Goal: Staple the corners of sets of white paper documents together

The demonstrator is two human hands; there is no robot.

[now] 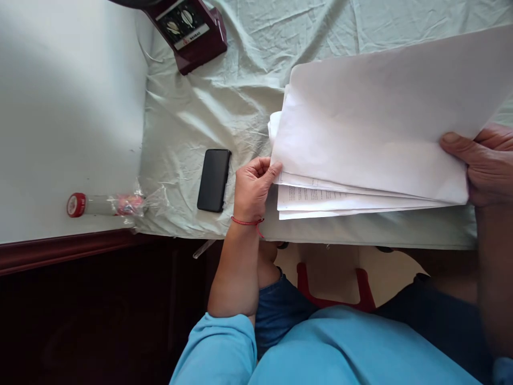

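A loose stack of white paper sheets [372, 123] is held over the cloth-covered surface. Its top sheet shows a blank side, while printed lines show on a lower sheet along the near edge. My left hand [256, 182], with a red string on the wrist, pinches the stack's near left corner between thumb and fingers. At the right end, my right hand [487, 163] grips the papers with its thumb on top; its other fingers are partly hidden. The sheets fan slightly apart at the left and near edges.
A black phone [214, 180] lies left of my left hand. Farther left is a clear bottle [106, 205] with a red cap and plastic wrap. A dark red lamp base [200, 40] stands at the back. The light green cloth [248, 96] is wrinkled.
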